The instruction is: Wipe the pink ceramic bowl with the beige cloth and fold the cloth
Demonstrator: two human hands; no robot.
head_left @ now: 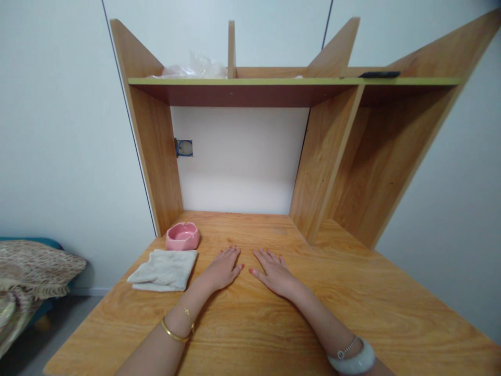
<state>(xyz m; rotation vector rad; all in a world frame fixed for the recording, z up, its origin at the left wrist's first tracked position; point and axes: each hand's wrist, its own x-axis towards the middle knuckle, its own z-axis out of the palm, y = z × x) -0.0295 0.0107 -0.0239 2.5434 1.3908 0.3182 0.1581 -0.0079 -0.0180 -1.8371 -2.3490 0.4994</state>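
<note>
Both my hands lie palm down on the wooden desk (250,334), a short gap between them. My left hand (224,269) is flat with its thumb stretched toward the right, and nothing is in it. My right hand (274,272) rests flat too, fingers spread and holding nothing. Left of my left hand, apart from it, is a folded pale grey cloth (164,270). Just behind the cloth stands a pink, many-sided ashtray-like dish (182,236).
A wooden hutch with a long shelf (235,82) rises at the desk's back. On the shelf are clear plastic wrap (195,68) and a flat black object (379,74). An uncovered wall box (185,148) shows wires. A patterned blanket (35,266) covers furniture at far left.
</note>
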